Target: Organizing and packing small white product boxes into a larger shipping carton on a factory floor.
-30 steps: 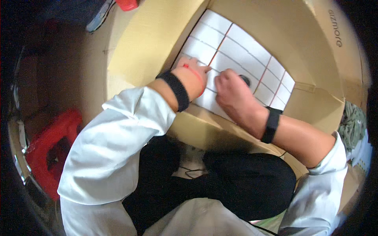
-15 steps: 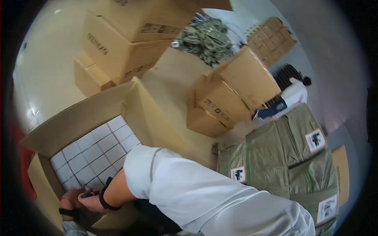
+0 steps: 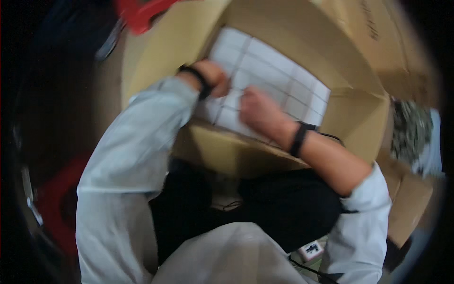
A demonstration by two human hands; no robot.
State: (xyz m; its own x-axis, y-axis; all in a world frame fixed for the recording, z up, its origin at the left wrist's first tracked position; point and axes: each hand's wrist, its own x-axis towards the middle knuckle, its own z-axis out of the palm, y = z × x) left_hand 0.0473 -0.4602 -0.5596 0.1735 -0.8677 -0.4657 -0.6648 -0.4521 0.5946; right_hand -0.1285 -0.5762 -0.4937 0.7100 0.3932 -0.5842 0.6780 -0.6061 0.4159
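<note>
A large open cardboard carton (image 3: 302, 33) stands in front of my knees. Inside it, rows of small white boxes (image 3: 269, 71) lie packed side by side in a grid. My left hand (image 3: 215, 78), with a black band at the wrist, is over the left part of the rows, its fingers curled closed. Close to its right, my right hand (image 3: 260, 111) is also closed like a fist above the boxes near the carton's near wall. It wears a black wristband too. Motion blurs both hands, and anything in the fingers is hidden.
A red plastic object (image 3: 142, 16) stands beyond the carton's left corner, and another red shape (image 3: 61, 203) is at the left. Cardboard boxes (image 3: 406, 203) stand at the right, near a heap of green material (image 3: 411, 128). A labelled package (image 3: 312, 250) lies beside my right leg.
The view has swung from the room to the carton straight ahead of me. My hands, earlier close together at the carton's near corner, are now slightly apart over the white boxes.
</note>
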